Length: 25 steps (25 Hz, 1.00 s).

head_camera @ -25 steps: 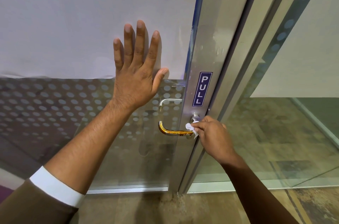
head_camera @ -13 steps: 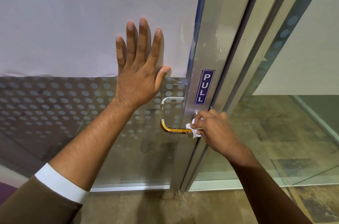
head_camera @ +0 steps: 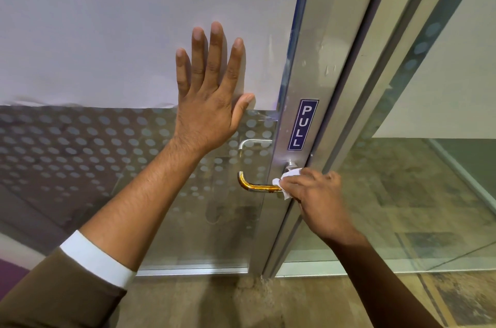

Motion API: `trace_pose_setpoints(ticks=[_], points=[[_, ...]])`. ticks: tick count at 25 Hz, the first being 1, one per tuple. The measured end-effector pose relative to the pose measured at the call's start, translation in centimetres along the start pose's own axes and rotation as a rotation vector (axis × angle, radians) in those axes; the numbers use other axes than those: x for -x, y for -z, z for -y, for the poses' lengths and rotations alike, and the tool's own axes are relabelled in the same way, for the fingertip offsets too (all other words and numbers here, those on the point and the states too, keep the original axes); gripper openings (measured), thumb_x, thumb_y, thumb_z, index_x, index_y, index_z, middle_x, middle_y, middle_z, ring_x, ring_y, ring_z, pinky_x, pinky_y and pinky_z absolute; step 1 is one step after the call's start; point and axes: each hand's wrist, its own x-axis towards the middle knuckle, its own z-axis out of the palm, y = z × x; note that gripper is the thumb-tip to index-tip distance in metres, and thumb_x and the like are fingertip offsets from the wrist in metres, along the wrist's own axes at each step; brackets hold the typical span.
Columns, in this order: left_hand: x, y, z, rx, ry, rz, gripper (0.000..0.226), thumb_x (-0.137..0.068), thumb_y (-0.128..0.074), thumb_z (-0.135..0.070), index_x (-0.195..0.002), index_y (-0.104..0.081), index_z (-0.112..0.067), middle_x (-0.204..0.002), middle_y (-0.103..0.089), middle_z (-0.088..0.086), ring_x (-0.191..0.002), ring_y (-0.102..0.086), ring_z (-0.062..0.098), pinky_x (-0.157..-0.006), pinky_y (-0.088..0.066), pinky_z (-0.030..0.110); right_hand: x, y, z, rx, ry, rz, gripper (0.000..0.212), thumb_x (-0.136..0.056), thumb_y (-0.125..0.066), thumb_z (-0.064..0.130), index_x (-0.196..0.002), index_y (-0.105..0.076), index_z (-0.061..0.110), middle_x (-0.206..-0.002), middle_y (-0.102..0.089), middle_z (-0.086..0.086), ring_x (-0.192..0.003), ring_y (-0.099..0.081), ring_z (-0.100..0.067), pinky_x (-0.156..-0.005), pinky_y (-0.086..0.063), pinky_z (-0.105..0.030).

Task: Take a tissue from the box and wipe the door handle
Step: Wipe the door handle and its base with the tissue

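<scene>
A brass-coloured lever door handle [head_camera: 255, 186] sticks out to the left from the metal stile of a glass door. My right hand [head_camera: 315, 199] is closed around a crumpled white tissue [head_camera: 288, 180] and presses it on the handle's base end, near the round metal collar. My left hand [head_camera: 212, 97] lies flat on the door's frosted panel, fingers spread upward, holding nothing. The tissue box is not in view.
A blue PULL label [head_camera: 303, 124] sits on the door stile [head_camera: 308, 72] above the handle. A second silver handle [head_camera: 253, 143] shows through the dotted glass. To the right is a fixed glass panel [head_camera: 416, 180]. Brown floor [head_camera: 214, 301] lies below.
My right hand with the tissue has shifted slightly along the handle's base, its fingers wrapping further over it. My left hand stays flat on the door.
</scene>
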Motion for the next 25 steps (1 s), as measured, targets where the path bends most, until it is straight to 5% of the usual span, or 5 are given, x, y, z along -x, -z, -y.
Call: trace_pose_setpoints(ticks=[3, 7, 13, 21, 25], points=[[-0.1, 0.0, -0.1, -0.006, -0.005, 0.012, 0.084, -0.116, -0.04, -0.062, -0.176, -0.016, -0.009, -0.175, -0.007, 0.029, -0.162, -0.01, 0.055, -0.13, -0.001, 0.066, 0.6, 0.1, 0.4, 0.012, -0.03, -0.026, 0.062, -0.077, -0.071, 0.004, -0.127, -0.063, 0.04, -0.126, -0.072, 0.015, -0.131, -0.056, -0.029, -0.095, -0.033, -0.049], [0.0, 0.0, 0.0, 0.007, 0.001, 0.015, 0.083, -0.117, -0.039, -0.062, -0.176, -0.015, -0.01, -0.177, -0.011, 0.032, -0.162, -0.011, 0.056, -0.132, -0.004, 0.069, 0.0, 0.1, 2.5, -0.154, -0.03, 0.053, 0.059, -0.094, -0.021, 0.028, -0.134, -0.064, 0.038, -0.139, -0.065, 0.005, -0.133, -0.056, -0.024, -0.106, -0.034, -0.038], [0.0, -0.3, 0.1, 0.002, -0.027, 0.002, 0.087, -0.116, -0.04, -0.064, -0.175, 0.004, -0.017, -0.176, -0.004, 0.028, -0.162, -0.008, 0.054, -0.131, 0.002, 0.065, 0.4, -0.1, 1.7, -0.322, -0.03, -0.019, 0.06, -0.093, -0.024, 0.032, -0.131, -0.07, 0.024, -0.133, -0.069, 0.004, -0.127, -0.061, -0.02, -0.104, -0.04, -0.031], [0.1, -0.1, 0.0, 0.023, -0.006, 0.031, 0.083, -0.117, -0.041, -0.061, -0.176, -0.016, -0.009, -0.177, -0.009, 0.03, -0.168, -0.002, 0.051, -0.132, -0.008, 0.072, 1.1, -0.2, 1.7, -0.358, 0.043, 0.089, 0.061, -0.099, -0.016, 0.03, -0.145, -0.057, 0.028, -0.153, -0.053, 0.005, -0.143, -0.047, -0.013, -0.123, -0.031, -0.042], [0.0, 0.0, 0.0, 0.029, 0.003, 0.028, 0.082, -0.116, -0.042, -0.061, -0.176, -0.019, -0.009, -0.176, -0.015, 0.032, -0.167, 0.005, 0.043, -0.132, -0.009, 0.072, -0.1, 0.4, 1.1, -0.357, 0.073, 0.093, 0.041, -0.1, -0.038, 0.025, -0.126, -0.069, 0.031, -0.128, -0.072, 0.0, -0.123, -0.063, -0.017, -0.104, -0.05, -0.039]])
